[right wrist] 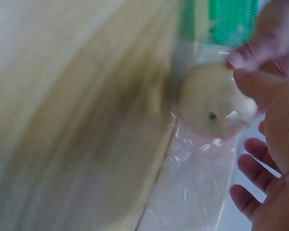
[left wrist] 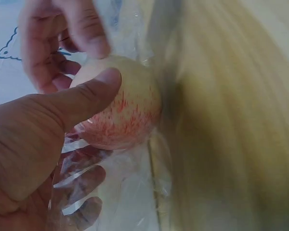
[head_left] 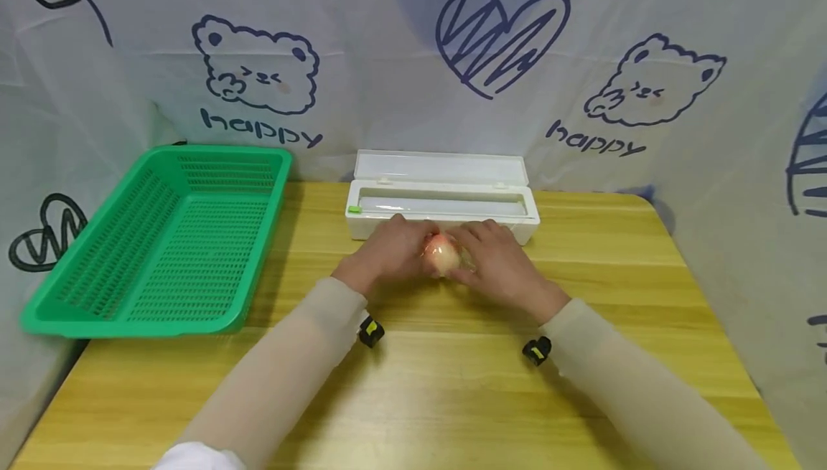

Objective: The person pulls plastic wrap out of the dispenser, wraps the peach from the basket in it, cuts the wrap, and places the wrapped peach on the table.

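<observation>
1. So the tabletop is yellowish wood-look stuff, streaky grain, a bit shiny, with one rounded corner at the far right.
2. Behind it hangs pale, creased cloth covered in doodles: cartoon bear heads, scribbly hearts and "happy" in dark blue.
3. Over on the person's left there's a green basket, rectangular, with slotted sides and a mesh bottom. Looks like plastic.
4. At the back edge sits a long white box, hinged lid up, pale glossy roll inside, little bright-green bit at the left end.
5. The apple is right in front of that box, between both hands. Round, creamy yellow with red streaks, and crinkly clear film around it catching the light.
6. Left hand: grip pinching the apple, thumb on top, film over the fingers.
7. Right hand: grip's on the apple too, thumb against it, fingers bent.
8. Can't tell if the apple touches the wood.
</observation>
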{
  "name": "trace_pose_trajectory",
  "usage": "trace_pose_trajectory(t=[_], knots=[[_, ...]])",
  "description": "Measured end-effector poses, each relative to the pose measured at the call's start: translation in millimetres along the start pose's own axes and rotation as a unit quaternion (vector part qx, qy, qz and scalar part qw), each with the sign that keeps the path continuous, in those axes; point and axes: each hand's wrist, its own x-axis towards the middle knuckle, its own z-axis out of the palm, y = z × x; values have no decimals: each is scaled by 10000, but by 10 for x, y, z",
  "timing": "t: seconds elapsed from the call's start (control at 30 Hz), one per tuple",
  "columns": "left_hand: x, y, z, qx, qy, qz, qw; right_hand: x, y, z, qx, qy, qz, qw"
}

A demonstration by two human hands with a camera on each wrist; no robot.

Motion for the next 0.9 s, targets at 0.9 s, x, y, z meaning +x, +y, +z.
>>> trace_pose_trajectory(t=[0.9], knots=[[27,40,-87,394,-464,-460,9971,219,46,-5,311,-360,233,9986]])
